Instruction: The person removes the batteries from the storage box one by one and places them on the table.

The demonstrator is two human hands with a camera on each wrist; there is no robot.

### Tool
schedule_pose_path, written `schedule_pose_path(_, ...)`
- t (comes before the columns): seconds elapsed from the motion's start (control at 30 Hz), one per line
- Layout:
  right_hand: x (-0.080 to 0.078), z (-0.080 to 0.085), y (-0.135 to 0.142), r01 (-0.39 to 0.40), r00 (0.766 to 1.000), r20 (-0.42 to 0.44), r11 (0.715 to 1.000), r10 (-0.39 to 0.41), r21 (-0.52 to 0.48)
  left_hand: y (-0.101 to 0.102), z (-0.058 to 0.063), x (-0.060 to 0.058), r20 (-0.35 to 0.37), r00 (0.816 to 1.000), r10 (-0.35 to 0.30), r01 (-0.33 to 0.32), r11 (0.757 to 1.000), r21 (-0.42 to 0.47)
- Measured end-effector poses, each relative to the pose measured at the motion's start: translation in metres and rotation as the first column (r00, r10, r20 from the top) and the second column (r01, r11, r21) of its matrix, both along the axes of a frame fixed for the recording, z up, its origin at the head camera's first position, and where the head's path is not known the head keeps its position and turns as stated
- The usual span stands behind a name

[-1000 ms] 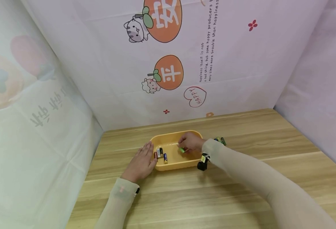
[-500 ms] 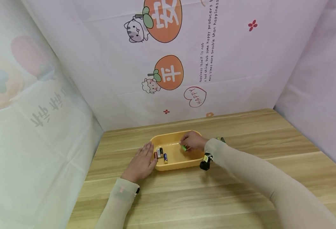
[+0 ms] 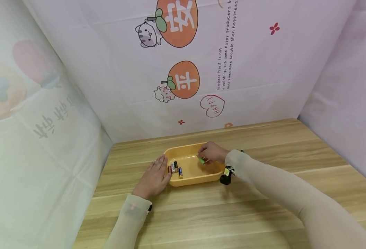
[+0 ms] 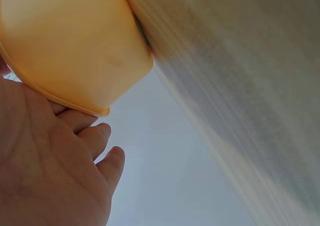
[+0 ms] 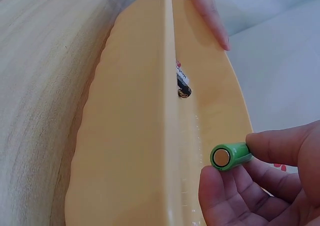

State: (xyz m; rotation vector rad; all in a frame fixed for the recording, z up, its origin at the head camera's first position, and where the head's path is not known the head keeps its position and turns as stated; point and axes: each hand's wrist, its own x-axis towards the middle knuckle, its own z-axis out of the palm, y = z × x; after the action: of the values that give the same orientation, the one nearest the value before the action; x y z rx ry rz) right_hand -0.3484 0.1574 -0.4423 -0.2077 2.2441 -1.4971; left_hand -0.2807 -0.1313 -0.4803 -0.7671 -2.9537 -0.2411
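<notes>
My right hand (image 3: 213, 152) pinches a green battery (image 5: 231, 156) between thumb and fingers, over the right half of a yellow plastic basin (image 3: 195, 180). In the right wrist view the battery's flat metal end faces the camera. My left hand (image 3: 151, 178) rests along the basin's left end with its fingers stretched out over the rim, and the left wrist view shows the fingertips against the basin's outer wall. Inside, at the left, lie several batteries: a blue one (image 3: 180, 173), a black one (image 3: 176, 166), a white one (image 3: 172, 167) and a red one (image 3: 169, 169).
The basin stands on a wood-grain table (image 3: 183, 214) near its back edge. Behind it rises a printed white cloth (image 3: 248, 103), with more cloth on both sides. The dark end of another battery (image 3: 242, 151) peeks out past the right sleeve (image 3: 264, 176).
The right hand has shifted a little to the right, still pinching the green battery. Its sleeve now covers most of the batteries lying right of the basin. The left hand has stayed in place.
</notes>
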Motion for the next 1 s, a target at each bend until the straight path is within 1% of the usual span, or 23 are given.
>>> schedule_pose_path(0.17, 0.002, 0.005, 0.003, -0.001, 1.000, -0.003, 1.000, 0.001, 0.010, 0.000, 0.002, 0.001, 0.012, 1.000, -0.002, 0.002, 1.000, 0.007)
schedule_pose_path(0.7, -0.003, 0.017, 0.012, 0.012, 1.000, -0.019, 1.000, -0.011, 0.006, 0.000, 0.004, 0.002, 0.022, 1.000, 0.000, 0.000, 1.000, 0.002)
schedule_pose_path(0.9, -0.003, 0.022, 0.015, -0.001, 1.000, -0.012, 1.000, 0.002, 0.015, 0.000, 0.002, 0.001, 0.023, 1.000, 0.002, -0.003, 1.000, 0.010)
schedule_pose_path(1.0, -0.004, 0.022, 0.017, 0.007, 1.000, -0.008, 1.000, -0.007, 0.026, 0.000, 0.002, 0.001, 0.019, 1.000, 0.000, 0.000, 1.000, 0.014)
